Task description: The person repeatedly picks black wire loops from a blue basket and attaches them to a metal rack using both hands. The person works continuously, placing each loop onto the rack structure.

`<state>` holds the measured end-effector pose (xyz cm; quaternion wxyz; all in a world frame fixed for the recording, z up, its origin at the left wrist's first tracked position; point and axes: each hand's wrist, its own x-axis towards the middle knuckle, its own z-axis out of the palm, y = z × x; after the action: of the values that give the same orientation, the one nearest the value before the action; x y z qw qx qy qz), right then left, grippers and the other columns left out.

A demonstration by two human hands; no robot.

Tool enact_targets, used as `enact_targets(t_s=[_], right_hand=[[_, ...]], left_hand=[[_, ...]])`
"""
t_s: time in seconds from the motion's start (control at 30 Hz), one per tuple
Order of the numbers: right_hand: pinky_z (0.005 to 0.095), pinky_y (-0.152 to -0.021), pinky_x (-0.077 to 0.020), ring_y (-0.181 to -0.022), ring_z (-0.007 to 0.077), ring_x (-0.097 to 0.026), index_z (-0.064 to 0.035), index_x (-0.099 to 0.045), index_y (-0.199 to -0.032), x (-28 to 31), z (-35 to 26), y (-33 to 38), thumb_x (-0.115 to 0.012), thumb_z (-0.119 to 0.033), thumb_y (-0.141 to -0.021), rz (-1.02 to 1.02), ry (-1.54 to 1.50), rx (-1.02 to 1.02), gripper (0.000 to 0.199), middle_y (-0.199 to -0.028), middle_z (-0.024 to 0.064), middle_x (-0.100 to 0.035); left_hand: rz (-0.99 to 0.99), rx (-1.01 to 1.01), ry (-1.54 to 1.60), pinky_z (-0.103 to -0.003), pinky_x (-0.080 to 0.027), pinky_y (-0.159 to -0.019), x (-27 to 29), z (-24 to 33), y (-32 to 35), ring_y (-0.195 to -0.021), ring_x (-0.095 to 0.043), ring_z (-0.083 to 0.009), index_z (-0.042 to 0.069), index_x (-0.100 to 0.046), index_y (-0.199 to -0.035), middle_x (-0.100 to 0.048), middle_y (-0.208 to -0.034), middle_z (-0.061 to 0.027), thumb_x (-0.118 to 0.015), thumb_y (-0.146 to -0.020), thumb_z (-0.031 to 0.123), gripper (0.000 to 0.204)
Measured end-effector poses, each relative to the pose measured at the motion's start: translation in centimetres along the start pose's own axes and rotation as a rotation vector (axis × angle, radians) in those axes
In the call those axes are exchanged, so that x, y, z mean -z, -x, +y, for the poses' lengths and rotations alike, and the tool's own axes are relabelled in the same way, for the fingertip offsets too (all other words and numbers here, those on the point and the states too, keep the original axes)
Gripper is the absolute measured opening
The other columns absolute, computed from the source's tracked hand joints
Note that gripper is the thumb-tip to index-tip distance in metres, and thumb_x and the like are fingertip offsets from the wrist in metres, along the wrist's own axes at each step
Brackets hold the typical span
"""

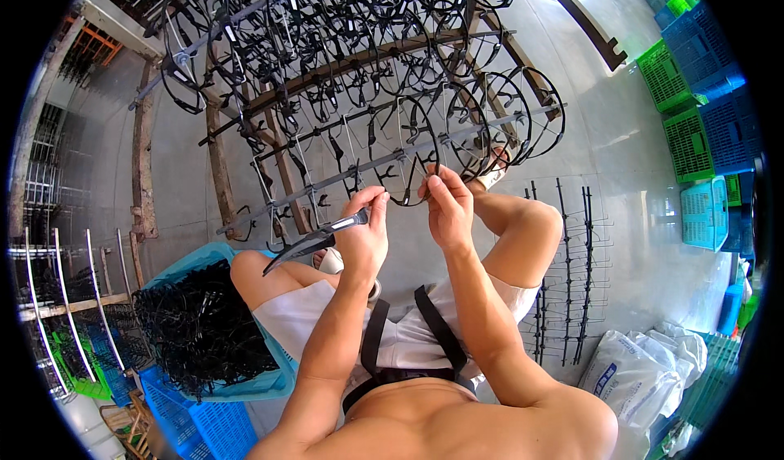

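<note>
My left hand is closed on a glossy black curved plastic piece, whose pointed end sticks out to the left above my thigh. My right hand pinches a thin black band that bows between both hands at the near edge of the rack. Whether the band and the pointed piece are one part, I cannot tell. Just beyond my fingers, a metal hanging rack bears many similar black curved parts on its bars and wire hooks.
A light-blue tub heaped with black parts stands at my left, beside a blue crate. Hooked rods lie on the floor at right, near white plastic bags. Green crates and blue crates are stacked far right.
</note>
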<state>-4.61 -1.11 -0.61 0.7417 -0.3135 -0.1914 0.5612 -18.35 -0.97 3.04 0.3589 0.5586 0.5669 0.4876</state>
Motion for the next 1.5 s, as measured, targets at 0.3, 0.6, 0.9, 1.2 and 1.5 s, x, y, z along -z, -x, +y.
enact_targets(t_s=[0.3, 0.6, 0.9, 1.2, 1.5], right_hand=[[0.0254, -0.074, -0.0438, -0.076, 0.0130, -0.055, 0.0023, -0.061, -0.105, -1.5, -1.4, 0.2, -0.062, -0.006, -0.087, 0.120, 0.150, -0.055, 0.020, -0.088, 0.0040, -0.061], [0.0275, -0.069, -0.0451, -0.075, 0.0180, -0.056, 0.0025, -0.058, -0.105, -6.8, -3.9, 7.0, -0.056, -0.025, -0.091, -0.752, 0.812, -0.017, 0.031, -0.090, 0.0099, -0.059], [0.0163, -0.045, -0.0309, -0.051, 0.0009, -0.040, -0.0003, -0.060, -0.101, -9.1, -7.0, 5.4, -0.050, -0.016, -0.095, 0.011, 0.603, 0.041, 0.019, -0.074, 0.0007, -0.060], [0.0184, -0.042, -0.0273, -0.050, 0.0022, -0.037, 0.0001, -0.059, -0.107, -8.1, 3.2, -3.4, -0.048, -0.024, -0.097, 0.043, 0.597, -0.169, 0.028, -0.077, 0.0009, -0.057], [0.0186, -0.043, -0.0279, -0.051, 0.0033, -0.037, 0.0000, -0.058, -0.105, -8.5, 3.7, -2.8, -0.047, -0.024, -0.098, 0.003, 0.387, -0.144, 0.028, -0.078, 0.0018, -0.056]], left_hand=[[-0.028, 0.015, 0.007, -0.028, -0.048, -0.065, 0.6, 0.1, 0.8, -0.069, -0.060, -0.0141, 0.002, -0.062, -0.101, -0.066, -0.079, -0.0085, -0.060, -0.090, 0.014, 0.016], [-0.272, 0.100, 0.494, -0.034, -0.018, -0.109, 5.9, 5.4, 3.2, -0.134, -0.027, -0.0212, -0.005, -0.051, -0.125, -0.038, -0.140, -0.0118, -0.028, -0.101, 0.032, 0.050], [0.040, -0.107, -0.453, -0.029, -0.047, -0.056, 10.9, 0.8, 0.3, -0.064, -0.057, -0.0155, 0.000, -0.063, -0.102, -0.062, -0.084, -0.0084, -0.063, -0.085, 0.017, 0.024], [-0.041, -0.183, -0.436, -0.035, -0.047, -0.062, 9.6, 0.0, 0.0, -0.068, -0.058, -0.0253, 0.006, -0.066, -0.096, -0.060, -0.071, -0.0064, -0.072, -0.073, 0.008, 0.024], [-0.067, -0.254, -0.403, -0.035, -0.047, -0.065, 10.4, -0.8, 0.1, -0.072, -0.059, -0.0264, 0.005, -0.068, -0.085, -0.063, -0.079, -0.0074, -0.072, -0.071, 0.005, 0.014]])
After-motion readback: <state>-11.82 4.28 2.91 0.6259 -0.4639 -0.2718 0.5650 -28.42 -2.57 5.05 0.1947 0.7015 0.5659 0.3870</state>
